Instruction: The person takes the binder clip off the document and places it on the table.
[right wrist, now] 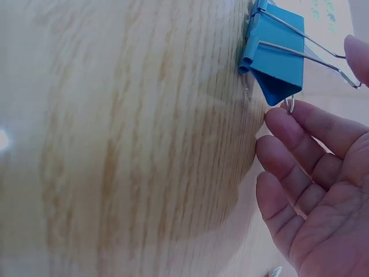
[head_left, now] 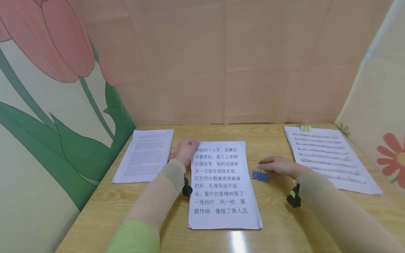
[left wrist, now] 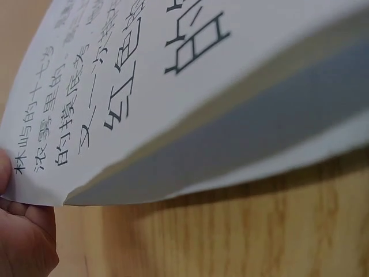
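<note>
A stack of white sheets with large printed characters [head_left: 221, 182] lies in the middle of the wooden table [head_left: 278, 214]. My left hand [head_left: 189, 147] pinches its top-left corner. In the left wrist view the thumb sits on top and the fingers [left wrist: 26, 231] lie beneath. The paper stack [left wrist: 190, 86] is lifted off the wood there, its sheets fanned apart. A blue binder clip [head_left: 260, 175] lies just right of the stack. My right hand [head_left: 269, 164] hovers over it with relaxed fingers. In the right wrist view the fingertips [right wrist: 279, 121] are at the wire handles of the blue clip [right wrist: 274, 57].
A stack of fine printed text [head_left: 143, 154] lies at the left with a gold clip [head_left: 172, 151] by its edge. Sheet music [head_left: 329, 158] lies at the right, held by a yellow-green clip [head_left: 305, 128]. Patterned panels wall in the left, back and right.
</note>
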Demonstrator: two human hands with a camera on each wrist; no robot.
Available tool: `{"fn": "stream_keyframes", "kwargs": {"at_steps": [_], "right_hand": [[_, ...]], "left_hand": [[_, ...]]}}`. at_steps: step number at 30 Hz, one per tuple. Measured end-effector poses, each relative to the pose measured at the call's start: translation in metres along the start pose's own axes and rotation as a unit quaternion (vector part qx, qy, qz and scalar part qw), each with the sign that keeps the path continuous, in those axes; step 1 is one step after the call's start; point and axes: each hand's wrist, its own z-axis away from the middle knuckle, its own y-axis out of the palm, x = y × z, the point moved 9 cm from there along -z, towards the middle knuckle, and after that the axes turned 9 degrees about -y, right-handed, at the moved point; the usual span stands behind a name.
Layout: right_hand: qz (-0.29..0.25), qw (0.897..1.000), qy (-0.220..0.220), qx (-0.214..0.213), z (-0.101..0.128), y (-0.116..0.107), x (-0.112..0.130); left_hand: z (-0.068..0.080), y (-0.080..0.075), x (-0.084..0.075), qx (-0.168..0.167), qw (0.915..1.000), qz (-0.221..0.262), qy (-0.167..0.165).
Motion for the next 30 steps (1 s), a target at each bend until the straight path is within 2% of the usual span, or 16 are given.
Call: {"fn": "stream_keyframes", "kwargs": {"at_steps": [6,8,10,13,15,17,20,23,25,27,30], "right_hand": [[0.004,1.0,-0.005,-0.017,0.003,-0.003,-0.002],[0.035,0.998,-0.024,-0.051,0.006,-0.01,0.002],[0.073,0.991,-0.053,-0.094,0.011,-0.018,0.014],[0.138,0.972,-0.118,-0.148,0.021,-0.018,0.049],[0.181,0.959,-0.16,-0.149,0.03,-0.005,0.08],[0.234,0.943,-0.198,-0.128,0.04,0.019,0.107],[0.304,0.92,-0.236,-0.069,0.057,0.062,0.138],[0.346,0.896,-0.277,-0.016,0.075,0.1,0.153],[0.365,0.882,-0.298,-0.001,0.085,0.118,0.158],[0.38,0.867,-0.321,-0.007,0.093,0.131,0.161],[0.395,0.851,-0.344,-0.03,0.101,0.141,0.164]], "left_hand": [[-0.007,0.003,0.01,-0.003,0.9998,0.006,-0.019],[-0.01,0.003,0.013,-0.005,0.9997,0.007,-0.024],[-0.014,0.004,0.016,-0.008,0.9995,0.01,-0.03],[-0.02,0.005,0.02,-0.01,0.9991,0.017,-0.036],[-0.022,0.005,0.021,-0.015,0.999,0.017,-0.039],[-0.024,0.006,0.022,-0.015,0.9991,0.017,-0.036],[-0.024,0.007,0.022,-0.012,0.9994,0.018,-0.027],[-0.025,0.009,0.022,-0.01,0.9996,0.017,-0.022],[-0.026,0.01,0.023,-0.01,0.9995,0.016,-0.024],[-0.028,0.01,0.024,-0.013,0.9994,0.013,-0.03],[-0.029,0.01,0.026,-0.016,0.9991,0.005,-0.039]]}}
